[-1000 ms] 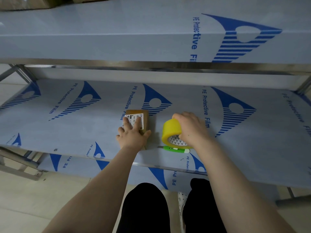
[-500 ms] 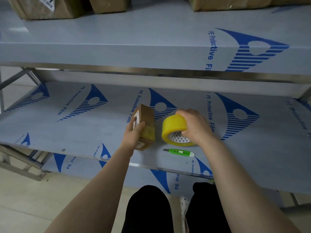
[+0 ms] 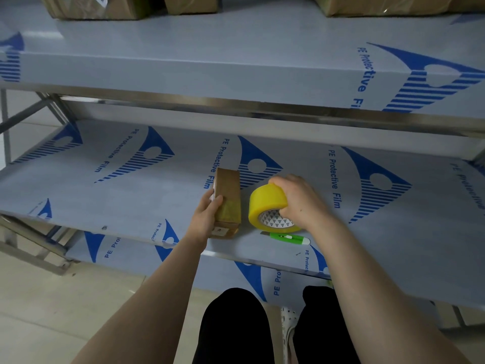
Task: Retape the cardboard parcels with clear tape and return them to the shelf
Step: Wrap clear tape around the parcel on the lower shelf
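left hand (image 3: 207,215) clamped on a small cardboard parcel (image 3: 227,199), thumb over its near top edge, fingers on the far left side where a white label barely shows. parcel stands on its long edge on the middle shelf (image 3: 110,195), brown face with a yellowish taped strip turned up and right; whether its lower edge fully rests on the shelf is hard to tell from this angle. just right of it, not touching, a yellow tape roll (image 3: 267,207) tilted on the shelf, white core with a triangle print facing the camera. right hand (image 3: 301,202) wrapped over the roll's right side, fingers curled into the core. below the roll, near the shelf's front edge, a green utility knife (image 3: 288,237) lies flat, apart from both hands. shelf surfaces carry pale film with blue print. upper shelf (image 3: 236,56) holds larger cardboard boxes (image 3: 97,6) along the top of view. black trousers (image 3: 233,327) at bottom centre.
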